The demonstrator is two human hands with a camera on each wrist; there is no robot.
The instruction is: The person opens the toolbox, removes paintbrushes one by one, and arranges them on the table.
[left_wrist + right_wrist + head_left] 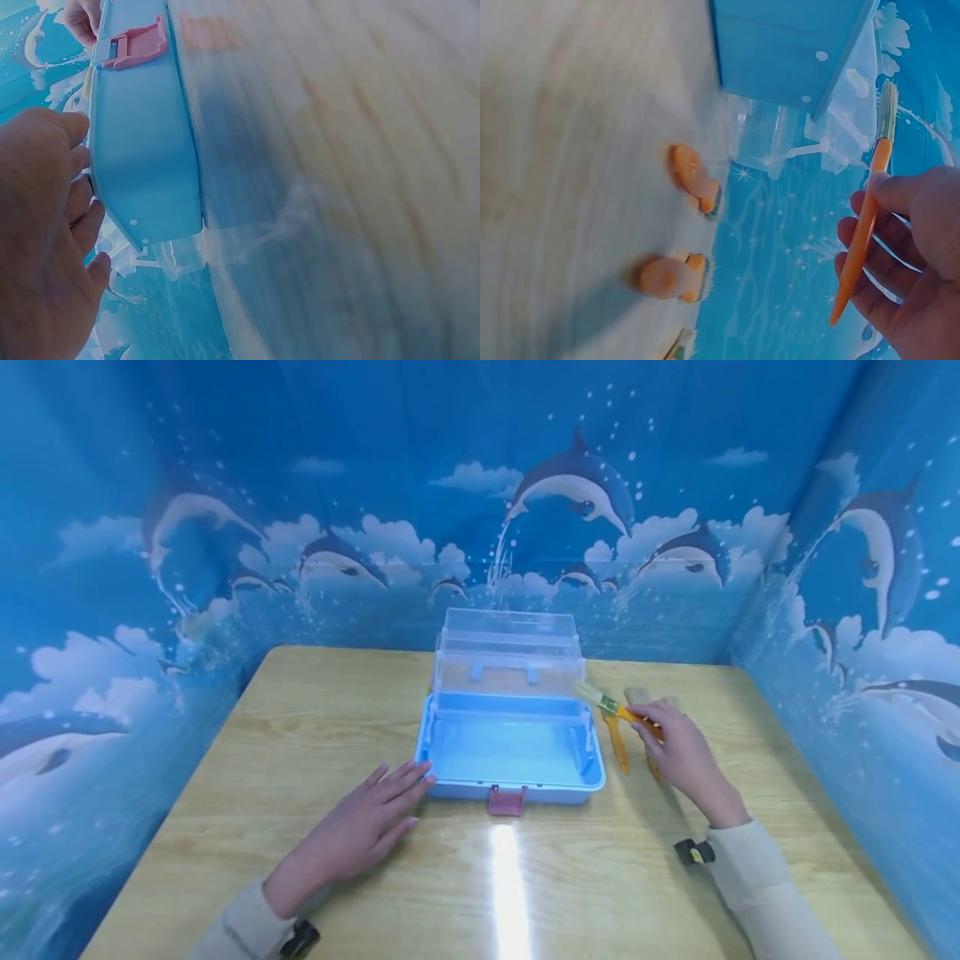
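An open light-blue plastic box (510, 752) sits on the table, its clear lid (510, 647) raised at the back and a pink latch (506, 802) at the front. My left hand (360, 827) lies palm-down with straight fingers, fingertips at the box's front left corner. Beyond the right side of the box, my right hand (681, 756) pinches a paintbrush (870, 214) by its orange handle. Its pale bristles point up and left, beside the lid in the head view. Below that hand lie more orange-handled paintbrushes (617, 747), partly hidden by it.
The wood-grain table (337, 710) is enclosed at the back and sides by a blue dolphin-print curtain (420, 485). In the right wrist view, orange brush handles (664, 277) lie on the tabletop beside the box. A bright light reflection runs along the table's front.
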